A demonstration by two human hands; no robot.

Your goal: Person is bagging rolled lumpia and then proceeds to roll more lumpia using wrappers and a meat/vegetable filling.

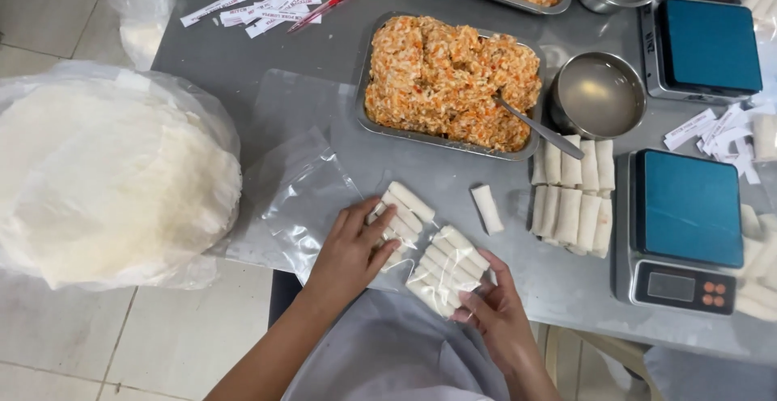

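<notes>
The left hand lay spread, flat on one row of spring rolls; the right hand pinched a bagged row at the table edge. Judged light, soft, easily crushed: grip along the sides

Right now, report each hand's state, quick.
Left hand: open, fingers spread flat on a row of pale white spring rolls.
Right hand: loosely curled, fingertips gripping a second row of white rolls.
</notes>
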